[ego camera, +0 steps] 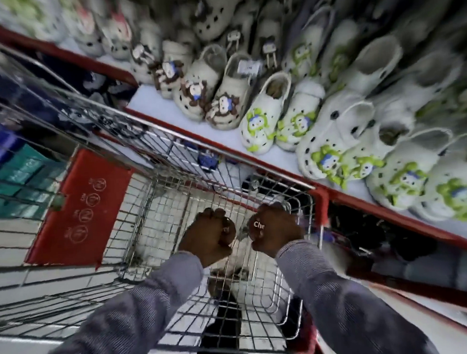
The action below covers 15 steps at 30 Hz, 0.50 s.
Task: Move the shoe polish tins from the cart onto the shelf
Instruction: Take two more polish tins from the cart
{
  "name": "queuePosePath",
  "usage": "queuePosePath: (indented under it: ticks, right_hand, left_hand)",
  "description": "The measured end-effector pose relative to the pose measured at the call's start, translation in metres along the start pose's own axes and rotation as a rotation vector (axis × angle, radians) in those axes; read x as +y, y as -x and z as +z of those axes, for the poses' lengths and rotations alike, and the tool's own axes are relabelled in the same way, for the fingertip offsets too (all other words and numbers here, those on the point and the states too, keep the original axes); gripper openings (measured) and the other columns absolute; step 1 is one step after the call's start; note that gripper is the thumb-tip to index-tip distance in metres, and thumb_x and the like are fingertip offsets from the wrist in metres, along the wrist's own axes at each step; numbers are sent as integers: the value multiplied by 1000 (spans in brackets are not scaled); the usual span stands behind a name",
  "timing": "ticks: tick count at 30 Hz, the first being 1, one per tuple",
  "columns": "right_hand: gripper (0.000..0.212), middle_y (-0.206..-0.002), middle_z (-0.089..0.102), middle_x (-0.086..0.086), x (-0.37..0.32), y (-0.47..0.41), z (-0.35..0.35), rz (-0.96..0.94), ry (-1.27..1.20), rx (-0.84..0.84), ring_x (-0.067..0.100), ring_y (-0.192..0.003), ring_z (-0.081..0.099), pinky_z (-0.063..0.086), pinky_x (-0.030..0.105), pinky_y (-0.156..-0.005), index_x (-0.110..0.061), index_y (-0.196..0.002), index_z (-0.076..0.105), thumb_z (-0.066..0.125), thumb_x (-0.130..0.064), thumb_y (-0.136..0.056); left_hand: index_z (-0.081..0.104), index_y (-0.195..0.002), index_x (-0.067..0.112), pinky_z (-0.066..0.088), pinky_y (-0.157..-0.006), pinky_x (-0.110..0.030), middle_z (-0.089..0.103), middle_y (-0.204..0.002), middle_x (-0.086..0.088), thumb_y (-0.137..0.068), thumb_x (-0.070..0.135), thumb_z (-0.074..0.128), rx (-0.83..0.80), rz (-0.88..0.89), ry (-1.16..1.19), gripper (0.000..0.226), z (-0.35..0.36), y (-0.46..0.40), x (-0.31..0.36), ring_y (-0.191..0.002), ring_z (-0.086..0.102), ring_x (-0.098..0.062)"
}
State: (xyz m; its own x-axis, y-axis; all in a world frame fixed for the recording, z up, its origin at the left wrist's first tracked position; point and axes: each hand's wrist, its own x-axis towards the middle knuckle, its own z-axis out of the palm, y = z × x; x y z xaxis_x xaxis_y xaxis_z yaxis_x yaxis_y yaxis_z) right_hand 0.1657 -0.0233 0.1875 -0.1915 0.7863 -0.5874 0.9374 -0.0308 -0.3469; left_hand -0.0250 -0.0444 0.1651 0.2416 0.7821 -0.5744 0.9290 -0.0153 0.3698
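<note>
Both of my hands are down inside the wire cart [147, 144], near its right end. My left hand [207, 235] is closed around a round dark shoe polish tin [229, 228], of which only the edge shows. My right hand [276, 227] grips a second dark tin [256, 226] with white lettering on its lid. The two tins sit side by side, almost touching. The white shelf [166, 104] with a red front edge runs diagonally just beyond the cart.
Rows of white clogs [264, 116] with green and brown charms fill the shelf, leaving a bare strip near its front left. A red child-seat flap [82, 206] stands in the cart. Blue and teal boxes [13, 167] lie at far left. A lower shelf [397, 237] holds dark items.
</note>
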Motion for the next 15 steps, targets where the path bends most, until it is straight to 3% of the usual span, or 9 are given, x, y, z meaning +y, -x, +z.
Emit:
queuePosePath:
  ticks: [2, 4, 5, 7, 8, 10, 12, 15]
  right_hand:
    - [71, -119, 62, 12, -7, 21, -53, -63, -6, 30, 34, -112, 61, 55, 30, -87, -15, -115, 64, 80, -44, -52]
    - [61, -115, 66, 19, -17, 45, -104, -121, -33, 18, 34, -108, 63, 49, 18, -79, -5, -117, 65, 84, -31, -66]
    - [62, -114, 67, 18, -20, 60, -133, -139, -33, 70, 33, -108, 63, 48, 21, -83, -5, -119, 65, 83, -33, -67]
    - [68, -110, 70, 10, -26, 84, -174, -160, -50, 240, 29, -106, 65, 50, 28, -87, -15, -118, 64, 77, -48, -60]
    - [61, -103, 72, 7, -27, 92, -191, -173, -81, 308, 27, -101, 67, 52, 29, -84, -19, -111, 66, 75, -49, -59]
    - [46, -91, 72, 4, -31, 112, -233, -210, -95, 387, 25, -92, 69, 54, 28, -78, -18, -101, 69, 79, -41, -62]
    - [50, -100, 72, 6, -34, 136, -273, -219, -116, 384, 24, -99, 68, 55, 32, -84, -17, -106, 69, 84, -31, -61]
    - [51, -86, 76, 3, -25, 164, -321, -241, -146, 491, 21, -89, 73, 59, 37, -74, -19, -89, 70, 80, -37, -42]
  left_hand:
    - [61, -101, 22, 46, -92, -34, 60, -110, 1, -59, 45, 66, 126, 14, 61, 48, -39, 28, 18, -112, 57, -27]
    - [56, -121, 16, 43, -86, -27, 60, -114, -2, -65, 40, 77, 240, -17, 110, 64, -79, 51, 39, -106, 60, -26]
    - [56, -121, 17, 43, -85, -26, 61, -112, -1, -65, 38, 80, 283, 13, 125, 65, -104, 63, 54, -102, 61, -25]
    - [61, -109, 22, 52, -88, -28, 67, -105, 4, -57, 41, 79, 329, 111, 143, 58, -147, 84, 79, -98, 64, -20]
    - [63, -105, 22, 54, -85, -27, 69, -102, 5, -55, 40, 80, 346, 123, 148, 56, -168, 92, 93, -97, 66, -18]
    - [65, -106, 18, 51, -79, -16, 69, -101, 7, -57, 32, 84, 397, 145, 110, 55, -209, 104, 123, -95, 65, -14]
    - [65, -101, 25, 51, -73, -20, 71, -99, 7, -52, 35, 82, 448, 176, 62, 53, -241, 113, 155, -92, 67, -13]
    - [64, -83, 32, 51, -62, -15, 70, -76, 17, -43, 34, 77, 496, 244, 83, 42, -280, 117, 201, -74, 66, 2]
